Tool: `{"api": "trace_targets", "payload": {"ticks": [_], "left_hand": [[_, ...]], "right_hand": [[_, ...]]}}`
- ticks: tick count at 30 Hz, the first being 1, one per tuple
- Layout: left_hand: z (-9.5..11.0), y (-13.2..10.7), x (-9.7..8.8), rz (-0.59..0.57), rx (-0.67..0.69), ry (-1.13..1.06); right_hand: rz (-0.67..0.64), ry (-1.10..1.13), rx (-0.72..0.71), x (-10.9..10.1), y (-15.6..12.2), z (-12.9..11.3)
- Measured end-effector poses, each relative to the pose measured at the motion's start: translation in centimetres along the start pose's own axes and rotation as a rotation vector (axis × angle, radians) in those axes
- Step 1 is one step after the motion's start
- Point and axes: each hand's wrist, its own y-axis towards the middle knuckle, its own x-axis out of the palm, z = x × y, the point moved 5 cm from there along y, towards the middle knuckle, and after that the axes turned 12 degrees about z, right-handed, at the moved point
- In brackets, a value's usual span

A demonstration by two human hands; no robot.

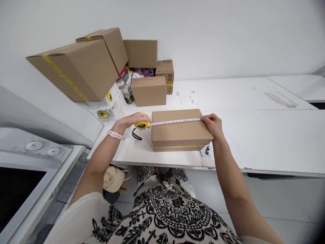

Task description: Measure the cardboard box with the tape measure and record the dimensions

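A closed cardboard box [177, 134] lies on the white table in front of me, with a strip of yellow tape along its near side. Across its top runs the white blade of a tape measure [142, 125], whose yellow case sits at the box's left edge. My left hand [138, 118] is closed on that case, and a black wrist strap hangs below it. At the right edge, my right hand [213, 124] pinches the blade's end against the box, its fingers partly hidden. Under the box's near right corner a paper [207, 150] with something black on it sticks out.
Large taped cartons [88, 66] are stacked at the back left on a white box with avocado pictures [108, 105]. Beside them stand smaller cardboard boxes [149, 91] and a small jar [129, 99]. A microwave-like appliance [38, 149] is at the left. The white table [264, 135] extends right.
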Motion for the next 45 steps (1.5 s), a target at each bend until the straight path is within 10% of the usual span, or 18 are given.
{"api": "trace_targets", "payload": {"ticks": [45], "left_hand": [[1.8,1.5,1.3,-0.101,-0.157,0.252]], "right_hand": [[-0.054,0.129,0.121,0.1,-0.1,0.9]]}}
